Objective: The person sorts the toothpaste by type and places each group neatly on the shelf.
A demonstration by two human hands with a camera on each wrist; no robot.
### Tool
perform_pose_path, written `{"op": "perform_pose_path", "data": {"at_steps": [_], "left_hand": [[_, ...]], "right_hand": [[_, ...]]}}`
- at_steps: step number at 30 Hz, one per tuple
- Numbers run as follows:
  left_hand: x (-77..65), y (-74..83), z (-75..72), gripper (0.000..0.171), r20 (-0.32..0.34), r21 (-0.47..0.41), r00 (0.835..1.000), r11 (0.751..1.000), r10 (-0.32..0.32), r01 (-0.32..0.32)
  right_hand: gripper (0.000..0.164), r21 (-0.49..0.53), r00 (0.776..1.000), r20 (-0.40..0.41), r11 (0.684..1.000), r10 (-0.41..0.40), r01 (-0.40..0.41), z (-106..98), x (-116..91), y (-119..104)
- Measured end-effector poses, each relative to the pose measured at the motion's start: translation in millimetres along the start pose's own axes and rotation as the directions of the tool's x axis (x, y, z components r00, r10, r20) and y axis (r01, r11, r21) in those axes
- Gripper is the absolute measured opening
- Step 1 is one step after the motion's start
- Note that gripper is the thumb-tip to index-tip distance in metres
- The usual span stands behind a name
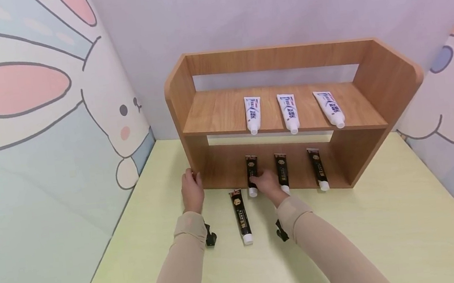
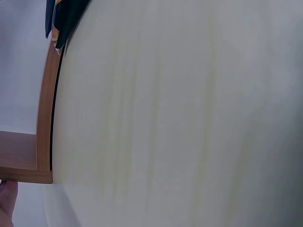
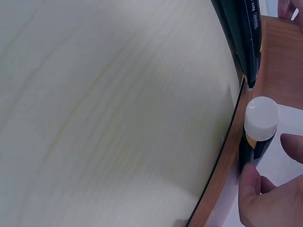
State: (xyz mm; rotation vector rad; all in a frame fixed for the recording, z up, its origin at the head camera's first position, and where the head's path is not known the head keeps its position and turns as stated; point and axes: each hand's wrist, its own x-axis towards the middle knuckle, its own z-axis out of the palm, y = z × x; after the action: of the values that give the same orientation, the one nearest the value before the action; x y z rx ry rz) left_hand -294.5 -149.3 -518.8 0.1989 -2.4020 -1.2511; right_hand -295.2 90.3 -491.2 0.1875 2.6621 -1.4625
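My right hand [image 1: 268, 182] is at the leftmost black toothpaste tube [image 1: 251, 169] on the lower shelf. In the right wrist view one digit lies against the tube [image 3: 255, 142] just below its white cap, and another stands slightly apart on the opposite side. My left hand [image 1: 192, 193] rests against the left side panel [image 1: 199, 161] of the wooden shelf unit, near its base. Another black toothpaste tube [image 1: 241, 214] lies on the table between my forearms, its white cap towards me. Two more black tubes lie on the lower shelf, a middle one [image 1: 282, 169] and a right one [image 1: 317, 167].
Three white toothpaste tubes, left [image 1: 253, 113], middle [image 1: 289, 112] and right [image 1: 329, 107], lie on the upper shelf [image 1: 215, 110], caps over its front edge. The unit stands on a pale yellow table [image 1: 397, 234]. Walls with cartoon drawings flank it.
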Motion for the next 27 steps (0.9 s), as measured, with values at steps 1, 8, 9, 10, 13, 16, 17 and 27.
{"op": "perform_pose_path", "data": {"at_steps": [1,8,9,10,13,16,17,27], "left_hand": [[0.6,-0.3,0.3,0.018,-0.003,0.007,1.0,1.0,0.001,-0.001],[1.5,0.0,0.3,0.018,-0.002,0.01,1.0,1.0,-0.004,0.004],[1.6,0.0,0.4,0.018,-0.001,0.011,1.0,1.0,-0.004,0.004],[1.7,0.1,0.6,0.018,0.0,0.011,1.0,1.0,-0.004,0.004],[2.2,-0.9,1.2,0.017,-0.003,0.011,1.0,1.0,-0.001,0.001],[2.7,-2.6,2.4,0.016,-0.01,0.01,1.0,1.0,0.003,-0.003],[2.9,-3.2,2.7,0.016,-0.012,0.009,1.0,1.0,0.004,-0.004],[3.1,-3.5,3.7,0.015,-0.004,-0.002,1.0,1.0,-0.009,0.009]], "right_hand": [[0.045,-0.001,1.0,-0.002,1.0,-0.009,0.009,-0.9,-0.5,-0.4],[0.05,0.004,0.999,0.003,0.999,-0.037,0.037,-4.4,-3.7,-1.3],[0.05,0.005,0.999,0.003,0.999,-0.038,0.038,-4.6,-4.3,-1.3],[0.051,0.006,0.999,0.001,0.999,-0.041,0.041,-5.0,-4.9,-1.3],[0.05,0.002,0.999,-0.006,0.999,-0.045,0.045,-5.5,-7.4,-1.9],[0.049,-0.005,0.999,-0.011,0.999,-0.048,0.048,-6.1,-10.1,-2.7],[0.049,-0.003,0.999,-0.011,0.999,-0.046,0.046,-6.2,-11.2,-3.1],[0.05,0.032,1.0,0.014,0.999,-0.028,0.027,-6.9,-20.0,-0.4]]}}
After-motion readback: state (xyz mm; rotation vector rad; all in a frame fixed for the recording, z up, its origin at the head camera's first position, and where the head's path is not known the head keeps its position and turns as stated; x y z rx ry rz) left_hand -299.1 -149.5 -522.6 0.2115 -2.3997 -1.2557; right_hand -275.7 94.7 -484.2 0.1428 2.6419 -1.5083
